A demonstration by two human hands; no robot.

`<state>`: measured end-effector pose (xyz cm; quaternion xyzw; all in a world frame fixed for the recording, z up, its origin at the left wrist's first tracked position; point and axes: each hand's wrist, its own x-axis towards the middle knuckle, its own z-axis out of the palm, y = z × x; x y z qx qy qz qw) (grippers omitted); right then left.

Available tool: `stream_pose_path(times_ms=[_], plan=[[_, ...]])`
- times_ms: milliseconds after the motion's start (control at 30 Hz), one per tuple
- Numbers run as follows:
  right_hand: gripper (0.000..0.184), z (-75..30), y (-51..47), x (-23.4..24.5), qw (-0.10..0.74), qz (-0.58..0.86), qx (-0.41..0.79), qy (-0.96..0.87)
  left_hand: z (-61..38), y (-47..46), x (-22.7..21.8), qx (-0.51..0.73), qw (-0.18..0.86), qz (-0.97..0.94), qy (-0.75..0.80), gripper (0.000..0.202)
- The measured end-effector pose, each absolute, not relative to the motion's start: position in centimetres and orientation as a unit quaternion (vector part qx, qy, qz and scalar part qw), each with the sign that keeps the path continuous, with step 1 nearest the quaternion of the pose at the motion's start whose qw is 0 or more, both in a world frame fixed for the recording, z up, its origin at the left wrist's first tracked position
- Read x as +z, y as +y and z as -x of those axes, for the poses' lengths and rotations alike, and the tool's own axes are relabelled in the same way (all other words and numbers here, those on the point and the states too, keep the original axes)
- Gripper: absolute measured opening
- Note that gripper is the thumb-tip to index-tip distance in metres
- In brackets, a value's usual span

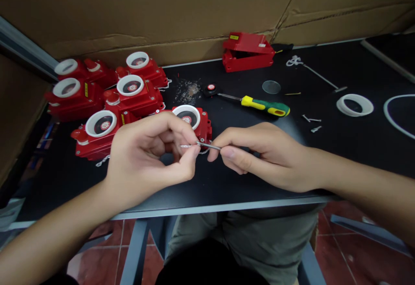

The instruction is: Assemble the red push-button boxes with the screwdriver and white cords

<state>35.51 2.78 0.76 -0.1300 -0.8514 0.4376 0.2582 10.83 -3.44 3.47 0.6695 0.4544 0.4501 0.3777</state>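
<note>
A thin metal rod (210, 146) lies between my two hands, above the front part of the black table. My left hand (145, 155) pinches the rod's left end between thumb and index finger. A short bit of light chain (185, 146) shows inside that hand, beside the rod's tip. My right hand (259, 155) is closed on the rod's other end, and its fingers hide the rest of it. Just behind my fingers sits a red alarm box (204, 125) with a white ring, partly covered by my left hand.
Several similar red boxes (136, 99) stand at the left. Further back are an opened red box (248, 56), a green-yellow screwdriver (266, 106) and a glass disc (271, 87). To the right lie a T-ended rod with chain (319, 75), screws (311, 119) and a white ring (366, 106).
</note>
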Motion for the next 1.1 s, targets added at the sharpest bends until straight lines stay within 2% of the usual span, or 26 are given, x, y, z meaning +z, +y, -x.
stream_pose_path(times_ms=[667, 1100], plan=[[0.021, -35.55, 2.8, 0.84, 0.271, 0.145, 0.398, -0.865, -10.43, -3.21, 3.52, 0.449, 0.313, -0.728, 0.413, 0.016], [0.018, -35.46, 2.79, 1.11, 0.309, 0.134, 0.332, -0.881, -10.49, -3.09, 3.27, 0.453, 0.389, -0.67, 0.441, 0.018]])
